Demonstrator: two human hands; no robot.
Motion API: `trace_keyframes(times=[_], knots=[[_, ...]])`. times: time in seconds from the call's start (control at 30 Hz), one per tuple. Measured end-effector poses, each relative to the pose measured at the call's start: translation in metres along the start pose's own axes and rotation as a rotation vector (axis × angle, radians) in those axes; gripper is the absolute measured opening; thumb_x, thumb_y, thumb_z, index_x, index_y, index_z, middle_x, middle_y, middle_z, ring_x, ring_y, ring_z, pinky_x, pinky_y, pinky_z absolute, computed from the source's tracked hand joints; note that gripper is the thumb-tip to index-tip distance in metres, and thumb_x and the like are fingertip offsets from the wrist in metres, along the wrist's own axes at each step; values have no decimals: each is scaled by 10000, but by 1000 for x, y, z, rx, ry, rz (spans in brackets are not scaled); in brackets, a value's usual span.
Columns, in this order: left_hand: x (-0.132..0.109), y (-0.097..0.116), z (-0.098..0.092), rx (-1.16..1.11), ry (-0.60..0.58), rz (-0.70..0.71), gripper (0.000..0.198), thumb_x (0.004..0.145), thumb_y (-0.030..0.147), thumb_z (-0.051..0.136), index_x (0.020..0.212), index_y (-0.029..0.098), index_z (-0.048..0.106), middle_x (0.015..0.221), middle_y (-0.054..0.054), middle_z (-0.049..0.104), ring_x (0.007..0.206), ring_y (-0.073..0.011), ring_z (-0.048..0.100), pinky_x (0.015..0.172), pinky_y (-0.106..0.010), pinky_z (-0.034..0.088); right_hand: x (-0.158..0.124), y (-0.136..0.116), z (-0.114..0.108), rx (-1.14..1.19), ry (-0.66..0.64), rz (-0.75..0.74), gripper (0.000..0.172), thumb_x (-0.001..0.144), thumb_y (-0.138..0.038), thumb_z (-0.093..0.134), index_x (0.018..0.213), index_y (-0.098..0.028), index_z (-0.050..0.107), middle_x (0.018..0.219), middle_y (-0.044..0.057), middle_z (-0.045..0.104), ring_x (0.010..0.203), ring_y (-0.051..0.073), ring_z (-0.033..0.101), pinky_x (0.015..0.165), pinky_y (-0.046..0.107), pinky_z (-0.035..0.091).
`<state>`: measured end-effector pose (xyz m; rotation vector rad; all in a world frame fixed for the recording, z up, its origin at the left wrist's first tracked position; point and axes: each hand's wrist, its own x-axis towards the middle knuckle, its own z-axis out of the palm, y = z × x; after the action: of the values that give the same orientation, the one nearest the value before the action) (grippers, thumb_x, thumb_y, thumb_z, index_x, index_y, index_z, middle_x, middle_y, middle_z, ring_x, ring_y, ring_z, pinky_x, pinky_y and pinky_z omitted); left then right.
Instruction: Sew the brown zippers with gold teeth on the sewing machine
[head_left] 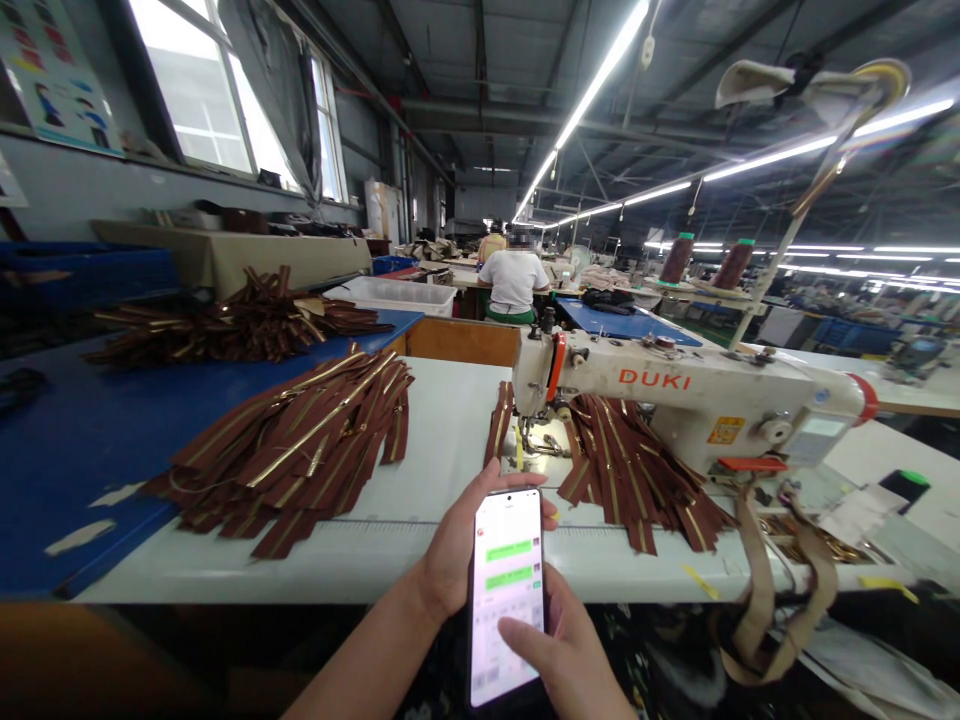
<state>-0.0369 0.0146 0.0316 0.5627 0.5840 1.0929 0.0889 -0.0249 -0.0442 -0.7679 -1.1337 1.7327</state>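
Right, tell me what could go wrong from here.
The phone, gripped in the left hand and tapped by the right hand, could slip past the table edge and fall. The brown zippers piled against the sewing machine might slide toward its needle.

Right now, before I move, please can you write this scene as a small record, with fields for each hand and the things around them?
Left hand: grips a smartphone showing a chat screen
Right hand: at the phone's lower part, one finger over the screen
Nearest machine: white DUKI sewing machine
On the table: brown zippers with gold-coloured teeth, in piles
Further away: seated person in a white shirt
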Motion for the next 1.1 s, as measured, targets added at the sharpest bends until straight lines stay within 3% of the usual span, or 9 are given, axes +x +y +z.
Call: trace_keyframes(times=[0.27, 0.43, 0.67, 1.1], knots=[[2, -2, -2, -9, -22, 5, 423, 916, 402, 408, 1060, 67, 623, 859, -164, 677, 748, -229, 653, 638, -293, 501, 0, 0, -1, 101, -49, -19, 380, 701, -251, 721, 1052, -168, 603, 923, 59, 703, 795, 215, 632, 752, 338, 450], [1, -2, -1, 16, -26, 27, 420, 917, 397, 409, 1059, 64, 622, 861, -167, 678, 754, -232, 653, 627, -289, 501, 1, -2, 2, 64, -9, -17, 397, 706, -251, 718, 1076, -164, 601, 955, 68, 698, 844, 226, 628, 798, 360, 448], [0, -2, -2, -10, -19, 10, 406, 920, 390, 416, 1036, 69, 634, 842, -158, 681, 743, -225, 657, 641, -292, 507, -1, 5, -3, 26, 16, 21, 454, 582, -166, 729, 1023, -165, 621, 818, 27, 695, 730, 209, 629, 656, 303, 458], [1, 2, -5, -46, -10, -12, 465, 909, 480, 434, 1008, 78, 647, 815, -156, 689, 692, -219, 660, 580, -273, 495, -2, 5, -5, 55, -38, 48, 491, 543, -104, 682, 1020, -170, 589, 830, 23, 708, 694, 190, 642, 623, 274, 444]])
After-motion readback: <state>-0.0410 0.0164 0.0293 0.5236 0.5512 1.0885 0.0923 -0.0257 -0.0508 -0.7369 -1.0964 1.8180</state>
